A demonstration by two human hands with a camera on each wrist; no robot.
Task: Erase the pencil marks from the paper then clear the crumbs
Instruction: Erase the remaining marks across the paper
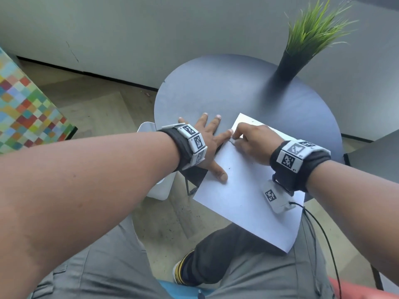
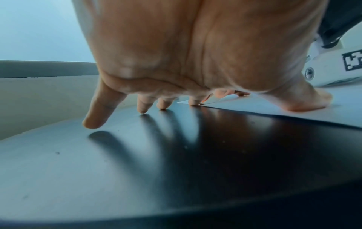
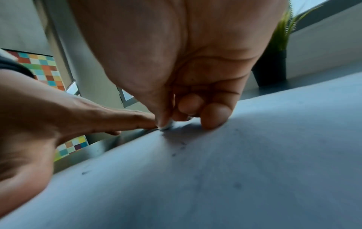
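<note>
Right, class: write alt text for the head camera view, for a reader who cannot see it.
A person's right hand pinches a small white eraser against a white sheet of paper on a round dark table, while the left hand lies spread flat, thumb pressing the sheet's edge. A potted grass plant stands at the table's far side.

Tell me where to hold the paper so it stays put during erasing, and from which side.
Press flat on the paper's left edge, coming from the left, as the left hand does: thumb and index finger on the sheet beside the eraser pinched in the right hand. The sheet is thin and overhangs the table toward the person, so pinning beats pinching.
</note>
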